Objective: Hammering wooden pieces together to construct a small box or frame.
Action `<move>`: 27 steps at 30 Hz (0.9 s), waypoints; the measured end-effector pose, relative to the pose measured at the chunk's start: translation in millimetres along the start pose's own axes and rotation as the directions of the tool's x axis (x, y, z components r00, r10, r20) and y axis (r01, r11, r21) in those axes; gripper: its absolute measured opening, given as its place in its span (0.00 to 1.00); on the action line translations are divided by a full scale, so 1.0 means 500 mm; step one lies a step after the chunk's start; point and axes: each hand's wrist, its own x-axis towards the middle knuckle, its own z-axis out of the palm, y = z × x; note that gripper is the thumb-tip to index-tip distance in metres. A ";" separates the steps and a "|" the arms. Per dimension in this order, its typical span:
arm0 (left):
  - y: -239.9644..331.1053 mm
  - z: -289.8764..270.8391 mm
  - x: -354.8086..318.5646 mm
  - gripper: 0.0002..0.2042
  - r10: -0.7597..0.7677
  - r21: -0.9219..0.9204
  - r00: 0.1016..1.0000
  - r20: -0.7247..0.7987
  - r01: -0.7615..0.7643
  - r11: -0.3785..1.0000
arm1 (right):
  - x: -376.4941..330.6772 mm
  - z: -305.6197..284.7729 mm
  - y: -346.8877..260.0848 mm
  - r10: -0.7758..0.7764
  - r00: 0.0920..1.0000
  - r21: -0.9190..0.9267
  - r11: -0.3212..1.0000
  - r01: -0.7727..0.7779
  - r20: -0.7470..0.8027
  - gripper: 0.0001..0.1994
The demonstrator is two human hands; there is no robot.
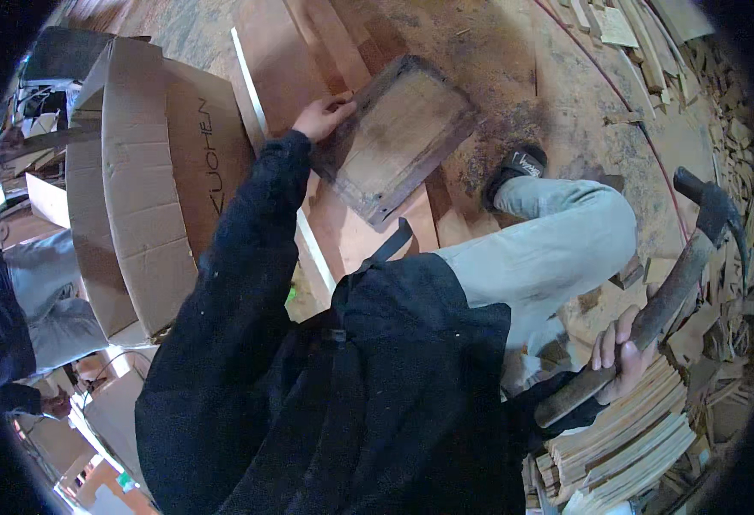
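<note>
Top centre, a worn wooden panel (398,137) lies flat on floor planks (308,51), left hand (321,116) clamped on its edge. Lower right, right hand (619,352) grips a raised hammer (677,275); striking seems underway, not finished.

Panel (398,137): worn square wood board, dark raised frame, lying tilted on floor planks. Hammer (662,296): wooden handle, dark claw head raised up-right, above offcut stack.
</note>
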 end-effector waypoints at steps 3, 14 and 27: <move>-0.030 0.007 0.051 0.28 -0.190 -0.280 0.974 0.122 0.218 0.935 | -0.012 0.010 -0.001 0.012 0.997 -0.010 1.000 -0.011 0.072 0.34; 0.085 0.024 0.039 0.44 -0.114 0.144 0.968 0.226 0.082 0.986 | -0.070 -0.010 0.009 0.041 0.967 -0.063 0.996 -0.058 -0.251 0.36; 0.059 0.012 -0.052 0.29 -0.131 -0.424 0.991 0.034 0.133 0.896 | -0.099 -0.026 0.025 0.023 0.935 -0.099 0.993 -0.062 -0.355 0.35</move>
